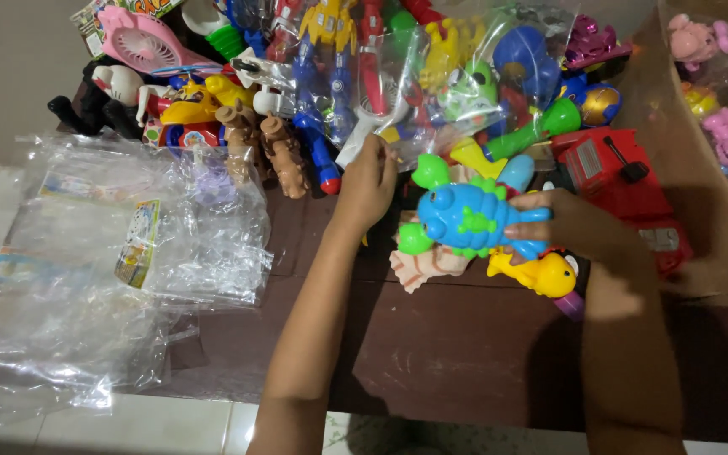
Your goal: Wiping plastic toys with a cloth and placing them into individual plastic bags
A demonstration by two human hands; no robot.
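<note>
The right hand is gripping a smooth blue plastic toy; the left hand, just beside it, is pinching a crinkly clear bag.

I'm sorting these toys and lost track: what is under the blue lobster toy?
Under the blue lobster toy, held by the right hand, lie a tan cloth-like piece and a yellow duck toy. Whatever sits directly beneath its body is covered.

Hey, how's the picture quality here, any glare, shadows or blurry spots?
Head view: dim indoor light; the clear plastic bags throw pale glare; the forearms darken the brown table with soft shadows; the blue toy in the right hand is sharp; the left hand looks slightly soft.
</note>
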